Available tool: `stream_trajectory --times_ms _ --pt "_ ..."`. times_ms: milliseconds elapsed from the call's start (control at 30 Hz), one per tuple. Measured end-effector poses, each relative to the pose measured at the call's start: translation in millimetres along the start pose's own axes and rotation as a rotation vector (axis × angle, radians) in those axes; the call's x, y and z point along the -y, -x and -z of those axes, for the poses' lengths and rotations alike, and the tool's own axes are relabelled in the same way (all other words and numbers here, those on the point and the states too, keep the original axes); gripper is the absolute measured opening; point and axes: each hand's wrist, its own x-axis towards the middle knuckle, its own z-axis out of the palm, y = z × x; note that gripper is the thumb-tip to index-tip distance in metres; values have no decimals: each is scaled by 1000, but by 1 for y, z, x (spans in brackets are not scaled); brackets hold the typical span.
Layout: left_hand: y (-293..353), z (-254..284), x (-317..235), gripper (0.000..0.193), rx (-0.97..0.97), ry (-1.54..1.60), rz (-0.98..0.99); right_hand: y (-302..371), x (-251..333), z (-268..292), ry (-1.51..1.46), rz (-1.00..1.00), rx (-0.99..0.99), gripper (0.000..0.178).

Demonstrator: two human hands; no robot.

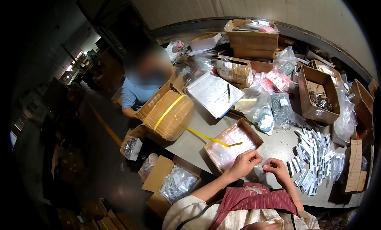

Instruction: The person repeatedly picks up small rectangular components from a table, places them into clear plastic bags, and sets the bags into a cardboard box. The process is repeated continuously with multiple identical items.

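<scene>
My left hand and my right hand meet over the grey table's near edge, each pinching a side of a small clear plastic bag. Just beyond my left hand lies an open cardboard box filled with clear plastic bags. To the right of my right hand spreads a heap of several small filled packets on the table.
A taped bundle with yellow strap sits at the table's left end. Papers with a pen, bags of small metal parts and open cartons crowd the far side. A person in a blue shirt sits at left. Boxes stand on the floor.
</scene>
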Motion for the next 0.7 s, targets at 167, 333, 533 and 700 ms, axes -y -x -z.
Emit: stream_trajectory --times_ms 167,333,533,700 --pt "0 -3 -3 26 -88 -174 36 -3 11 2 393 308 -157 34" --pt "0 -10 3 20 -18 -63 20 5 57 -23 728 652 -208 40" --pt "2 -8 7 19 10 -244 -87 10 68 -32 914 781 -90 39" --pt "1 -6 11 21 -16 -288 -183 7 58 -27 1041 742 -80 38"
